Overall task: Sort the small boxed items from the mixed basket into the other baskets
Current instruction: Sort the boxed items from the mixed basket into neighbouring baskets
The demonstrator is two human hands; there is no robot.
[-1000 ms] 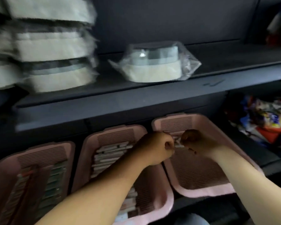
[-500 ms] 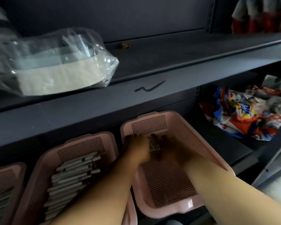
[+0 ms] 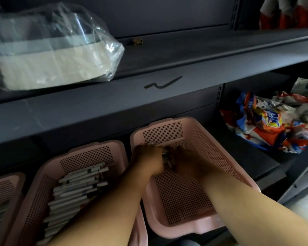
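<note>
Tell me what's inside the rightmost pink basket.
At the far end of the basket, a few small boxes sit between the left hand and the right hand. Its remaining mesh floor shows bare. Anything beneath the hands is covered.

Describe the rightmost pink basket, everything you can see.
The rightmost pink basket looks plastic: perforated walls and floor, solid rounded rim, upright on the lower shelf beside a second pink basket. The left hand and right hand reach inside to its far end, around a few small boxes; their grip is unclear. The rest of its floor shows bare.
</note>
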